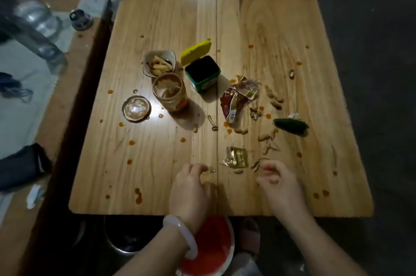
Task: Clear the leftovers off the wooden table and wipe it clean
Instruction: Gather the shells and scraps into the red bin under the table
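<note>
Wooden desk [157, 28], two boards with a seam down the middle, leftovers all on it, mostly centre and right of the seam. Both hands are at the near edge. Left hand [191, 188], pale bracelet [182, 235] on the wrist, is just left of the seam with fingers curled and tips down on the desk; can't tell if it has anything in it. Right hand [281, 185] is right of the seam, fingers loosely curled, nothing in it. Round red thing with a pale rim [209, 251] sits below the near desk edge, under the left wrist. Mid-desk cluster: open jar [170, 92], smeared inside; green tin [203, 74] to its right, yellow lid flipped up; small bowl [159, 64] of pale sticks behind the jar, touching it; round glass dish [136, 108] to the jar's left. Right of the seam: torn red wrapper [238, 98], dark green cucumber [290, 126] further right, crumpled gold wrapper [236, 157] just beyond the right hand's fingers. Peanuts and shells [273, 98] are scattered between the wrappers and the cucumber. Orange sauce spots [138, 195] are all over the top. One small shell [211, 170] lies just beside the left fingertips.
</note>
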`<move>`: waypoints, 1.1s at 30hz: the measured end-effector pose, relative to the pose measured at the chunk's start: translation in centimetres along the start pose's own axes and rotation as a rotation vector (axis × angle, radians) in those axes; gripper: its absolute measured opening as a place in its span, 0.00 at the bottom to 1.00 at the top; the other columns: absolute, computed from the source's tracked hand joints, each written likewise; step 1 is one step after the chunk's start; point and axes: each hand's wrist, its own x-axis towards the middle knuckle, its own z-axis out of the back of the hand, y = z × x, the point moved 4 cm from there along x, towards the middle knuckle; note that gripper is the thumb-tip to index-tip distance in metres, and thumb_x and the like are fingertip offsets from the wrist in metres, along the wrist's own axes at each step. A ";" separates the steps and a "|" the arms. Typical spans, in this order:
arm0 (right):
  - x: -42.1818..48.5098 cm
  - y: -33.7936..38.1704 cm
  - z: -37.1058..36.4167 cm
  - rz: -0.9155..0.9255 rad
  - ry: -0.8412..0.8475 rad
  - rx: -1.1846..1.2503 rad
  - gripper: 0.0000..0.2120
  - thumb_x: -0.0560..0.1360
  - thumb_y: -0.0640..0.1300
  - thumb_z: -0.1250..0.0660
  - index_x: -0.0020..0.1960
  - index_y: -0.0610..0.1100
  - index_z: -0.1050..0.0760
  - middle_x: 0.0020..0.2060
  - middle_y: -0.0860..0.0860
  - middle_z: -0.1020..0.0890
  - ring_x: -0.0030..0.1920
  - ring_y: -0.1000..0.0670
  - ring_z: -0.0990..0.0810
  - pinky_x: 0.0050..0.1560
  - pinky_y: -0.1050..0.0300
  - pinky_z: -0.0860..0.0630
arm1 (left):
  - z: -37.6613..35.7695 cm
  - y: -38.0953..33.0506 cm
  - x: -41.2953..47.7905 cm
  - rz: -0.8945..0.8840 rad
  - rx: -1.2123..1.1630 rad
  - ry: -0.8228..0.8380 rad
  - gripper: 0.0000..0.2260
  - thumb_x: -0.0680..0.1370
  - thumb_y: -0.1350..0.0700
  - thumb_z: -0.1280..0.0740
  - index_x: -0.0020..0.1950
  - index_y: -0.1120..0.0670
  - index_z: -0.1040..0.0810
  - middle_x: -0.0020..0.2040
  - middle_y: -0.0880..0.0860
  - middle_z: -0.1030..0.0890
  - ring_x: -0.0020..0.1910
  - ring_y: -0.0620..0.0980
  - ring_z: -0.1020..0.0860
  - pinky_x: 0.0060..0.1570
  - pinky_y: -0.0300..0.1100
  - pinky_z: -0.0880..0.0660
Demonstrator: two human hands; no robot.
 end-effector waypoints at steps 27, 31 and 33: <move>5.3 -1.2 -3.5 0.247 0.036 -0.522 0.06 0.76 0.46 0.30 0.43 0.54 0.27 0.47 0.58 0.30 0.42 0.60 0.30 0.37 0.67 0.35 | -6.1 -1.4 6.1 -0.166 -0.048 -0.020 0.13 0.77 0.60 0.35 0.60 0.49 0.26 0.56 0.45 0.28 0.47 0.42 0.28 0.47 0.37 0.25; 4.6 -1.0 -4.8 0.315 0.082 -0.564 0.08 0.77 0.45 0.33 0.45 0.55 0.30 0.48 0.60 0.31 0.43 0.60 0.31 0.37 0.69 0.36 | -7.1 -3.0 7.4 -0.248 0.078 0.101 0.22 0.75 0.60 0.34 0.66 0.46 0.32 0.62 0.46 0.35 0.48 0.45 0.27 0.47 0.41 0.22; 4.6 -1.1 -5.1 0.327 0.083 -0.557 0.08 0.78 0.42 0.35 0.48 0.55 0.29 0.49 0.59 0.30 0.45 0.59 0.30 0.38 0.68 0.35 | -7.4 -3.3 7.8 -0.245 0.140 0.140 0.25 0.75 0.60 0.34 0.70 0.47 0.35 0.65 0.47 0.38 0.47 0.44 0.27 0.48 0.40 0.22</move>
